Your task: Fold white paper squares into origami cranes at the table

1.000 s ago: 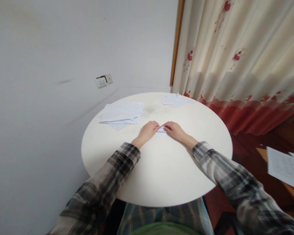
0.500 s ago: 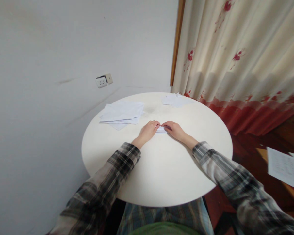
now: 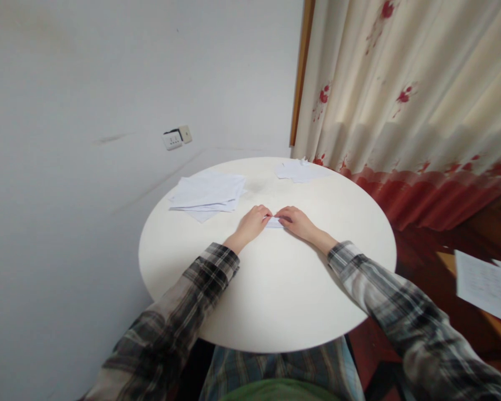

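Observation:
A small folded white paper (image 3: 274, 222) lies near the middle of the round white table (image 3: 275, 295). My left hand (image 3: 253, 222) presses on its left part with fingers curled down. My right hand (image 3: 297, 221) presses on its right part in the same way, and the fingertips of both hands nearly meet over the paper. Most of the paper is hidden under my fingers. Both arms wear plaid sleeves.
A loose stack of white sheets (image 3: 209, 195) lies at the table's back left. A smaller pile of folded white papers (image 3: 297, 169) sits at the back edge. A wall with a socket (image 3: 176, 137) is behind, a flowered curtain (image 3: 401, 100) at the right, and printed sheets (image 3: 486, 287) lie at the far right.

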`<state>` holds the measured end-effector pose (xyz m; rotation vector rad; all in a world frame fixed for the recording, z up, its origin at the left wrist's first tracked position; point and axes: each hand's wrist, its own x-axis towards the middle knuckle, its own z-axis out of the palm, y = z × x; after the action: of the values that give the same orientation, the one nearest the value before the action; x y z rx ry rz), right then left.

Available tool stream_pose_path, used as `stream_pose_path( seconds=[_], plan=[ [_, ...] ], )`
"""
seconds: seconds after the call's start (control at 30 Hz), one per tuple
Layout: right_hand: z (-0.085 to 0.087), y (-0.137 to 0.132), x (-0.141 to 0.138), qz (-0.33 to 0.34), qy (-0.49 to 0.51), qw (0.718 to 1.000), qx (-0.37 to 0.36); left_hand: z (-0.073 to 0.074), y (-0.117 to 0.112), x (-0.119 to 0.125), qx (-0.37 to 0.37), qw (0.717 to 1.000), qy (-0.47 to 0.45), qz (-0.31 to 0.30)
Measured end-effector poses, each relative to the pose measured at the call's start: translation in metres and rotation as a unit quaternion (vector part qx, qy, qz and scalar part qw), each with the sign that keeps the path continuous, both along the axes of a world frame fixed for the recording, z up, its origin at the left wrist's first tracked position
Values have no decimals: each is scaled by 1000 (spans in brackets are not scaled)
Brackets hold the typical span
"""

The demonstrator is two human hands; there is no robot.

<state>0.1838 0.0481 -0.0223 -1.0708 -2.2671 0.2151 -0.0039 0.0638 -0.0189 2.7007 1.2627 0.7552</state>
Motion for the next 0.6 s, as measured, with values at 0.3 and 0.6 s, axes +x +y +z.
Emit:
stream_pose_path(
  seconds=[0.3,0.6],
  plan=[
    [-1,1,0,3,0,1000,2,0,-2,0,16,999,-4,-28],
    [2,-3,0,-64,15,998,-1,0,-3,0,21,1000,19,-8]
  ],
)
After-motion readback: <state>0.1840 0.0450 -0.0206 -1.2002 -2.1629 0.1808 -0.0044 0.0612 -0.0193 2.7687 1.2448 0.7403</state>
